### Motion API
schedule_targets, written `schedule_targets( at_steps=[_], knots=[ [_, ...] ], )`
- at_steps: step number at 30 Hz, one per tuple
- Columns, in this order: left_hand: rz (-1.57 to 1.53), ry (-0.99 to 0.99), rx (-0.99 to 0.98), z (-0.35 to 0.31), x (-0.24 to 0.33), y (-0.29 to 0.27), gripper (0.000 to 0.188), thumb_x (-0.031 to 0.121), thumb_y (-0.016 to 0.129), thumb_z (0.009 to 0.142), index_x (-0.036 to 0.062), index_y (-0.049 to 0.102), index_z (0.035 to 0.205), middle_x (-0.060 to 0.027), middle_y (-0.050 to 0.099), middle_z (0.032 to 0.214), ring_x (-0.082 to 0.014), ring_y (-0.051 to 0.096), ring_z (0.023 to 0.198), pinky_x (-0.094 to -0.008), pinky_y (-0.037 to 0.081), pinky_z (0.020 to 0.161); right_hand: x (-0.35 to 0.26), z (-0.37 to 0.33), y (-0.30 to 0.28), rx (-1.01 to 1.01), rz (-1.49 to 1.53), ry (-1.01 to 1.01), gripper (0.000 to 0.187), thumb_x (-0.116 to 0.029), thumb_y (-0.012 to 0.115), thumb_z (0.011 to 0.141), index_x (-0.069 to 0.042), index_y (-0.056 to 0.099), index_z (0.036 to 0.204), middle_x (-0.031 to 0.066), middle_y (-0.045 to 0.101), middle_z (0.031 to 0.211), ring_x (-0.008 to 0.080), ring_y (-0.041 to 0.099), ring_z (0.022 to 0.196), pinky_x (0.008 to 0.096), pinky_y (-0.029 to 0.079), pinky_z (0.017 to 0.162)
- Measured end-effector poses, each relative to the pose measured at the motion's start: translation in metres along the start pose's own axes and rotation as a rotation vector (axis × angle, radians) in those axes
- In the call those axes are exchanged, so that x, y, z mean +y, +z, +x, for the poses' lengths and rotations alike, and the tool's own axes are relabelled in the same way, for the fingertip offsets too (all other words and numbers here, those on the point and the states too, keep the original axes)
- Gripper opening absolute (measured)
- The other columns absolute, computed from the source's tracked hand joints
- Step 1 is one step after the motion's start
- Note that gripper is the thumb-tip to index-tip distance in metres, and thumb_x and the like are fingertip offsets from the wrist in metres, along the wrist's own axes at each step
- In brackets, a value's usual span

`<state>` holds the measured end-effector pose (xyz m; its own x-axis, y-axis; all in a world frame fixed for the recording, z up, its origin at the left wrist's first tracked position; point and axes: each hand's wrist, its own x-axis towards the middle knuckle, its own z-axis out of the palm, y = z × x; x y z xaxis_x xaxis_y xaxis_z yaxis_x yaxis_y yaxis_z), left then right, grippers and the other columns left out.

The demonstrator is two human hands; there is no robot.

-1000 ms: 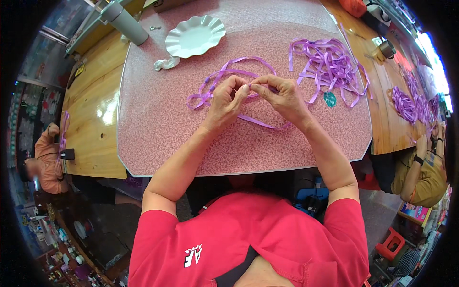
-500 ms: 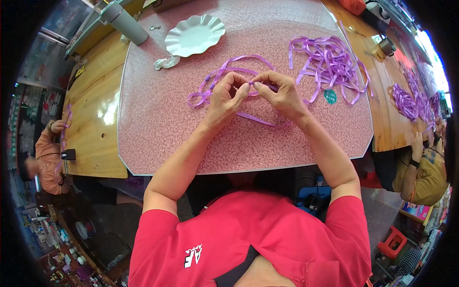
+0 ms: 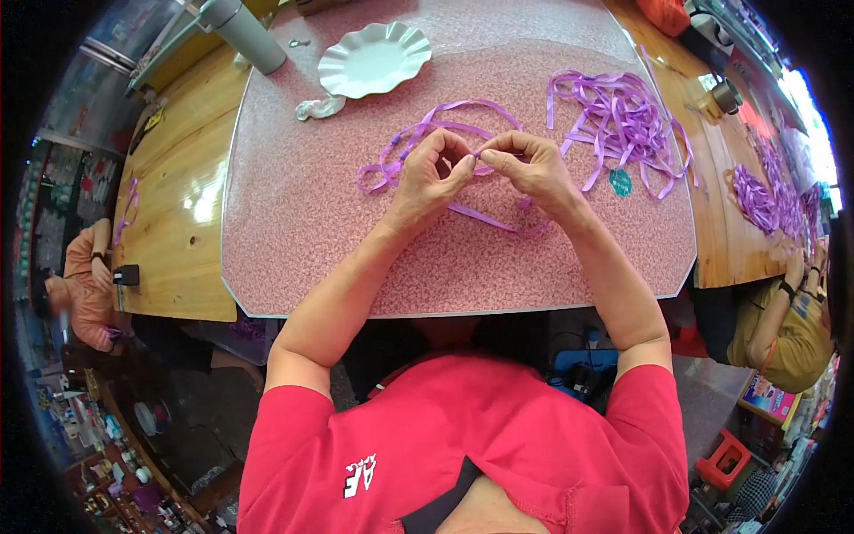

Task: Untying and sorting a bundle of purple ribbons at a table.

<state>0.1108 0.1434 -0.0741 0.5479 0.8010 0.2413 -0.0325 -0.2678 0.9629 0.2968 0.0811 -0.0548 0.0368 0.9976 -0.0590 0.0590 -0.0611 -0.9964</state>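
Above the pink speckled tabletop, my left hand (image 3: 436,171) and my right hand (image 3: 534,169) meet thumb to thumb. Each pinches a purple ribbon (image 3: 487,218) between thumb and fingertips; the bit right at the fingertips is mostly covered. Loops of this ribbon lie on the table behind and below my hands, with a darker purple piece on it at the left. To the right of my right hand sits a tangled pile of purple ribbons (image 3: 614,116). A small green tag (image 3: 620,182) lies just below that pile.
A pale scalloped plate (image 3: 374,60) stands at the back left, with a crumpled white wrapper (image 3: 320,108) beside it. Behind is a grey tumbler (image 3: 245,36). More purple ribbons (image 3: 756,200) lie on the right wooden table, where a person sits. Another person sits at the far left.
My hands stay together, still pinching the ribbon, with the fingers slightly shifted. The whole view has moved a little. The person at the left has lowered a hand from the ribbon there.
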Motion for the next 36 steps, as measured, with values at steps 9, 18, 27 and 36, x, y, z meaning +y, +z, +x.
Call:
schedule_targets(
  at_steps=[9,18,27,36],
  knots=[
    [0.011,0.003,-0.022,0.0,-0.002,0.001,0.014,0.013,0.068,0.09,0.0043,0.058,0.092,0.0015,0.058,0.077,-0.0029,0.05,0.063,-0.0202,0.041,0.054,-0.001,-0.002,0.005,0.019,-0.066,-0.053,0.021,-0.016,0.07,0.091,0.002,0.07,0.102,0.0039,0.069,0.091,0.0088,0.062,0.085,0.0234,0.051,0.076],
    [0.073,0.021,0.005,0.0,0.003,0.0,0.01,0.01,0.063,0.089,0.0027,0.058,0.093,-0.0017,0.058,0.082,-0.0069,0.053,0.069,-0.023,0.044,0.06,-0.008,0.001,-0.005,0.039,-0.071,0.031,0.023,-0.021,0.072,0.089,0.0,0.072,0.098,0.0017,0.069,0.083,0.0066,0.06,0.076,0.0233,0.047,0.065],
    [0.734,0.62,0.029,0.006,0.023,0.003,0.022,0.019,0.071,0.084,0.0071,0.062,0.1,-0.0058,0.062,0.09,-0.0228,0.058,0.087,-0.0386,0.042,0.078,0.002,0.003,-0.007,0.0,-0.059,-0.075,0.021,-0.025,0.07,0.092,-0.004,0.072,0.092,-0.0066,0.059,0.071,-0.0003,0.042,0.057,0.0188,0.03,0.047],
    [0.943,0.494,-0.194,-0.004,0.04,-0.009,0.014,0.022,0.066,0.088,0.0084,0.062,0.092,-0.0068,0.06,0.082,-0.024,0.058,0.082,-0.0378,0.04,0.074,-0.003,0.001,-0.008,-0.189,-0.096,-0.021,0.024,-0.028,0.07,0.092,-0.004,0.071,0.091,-0.0084,0.053,0.067,-0.0001,0.041,0.058,0.0198,0.03,0.049]
  ],
)
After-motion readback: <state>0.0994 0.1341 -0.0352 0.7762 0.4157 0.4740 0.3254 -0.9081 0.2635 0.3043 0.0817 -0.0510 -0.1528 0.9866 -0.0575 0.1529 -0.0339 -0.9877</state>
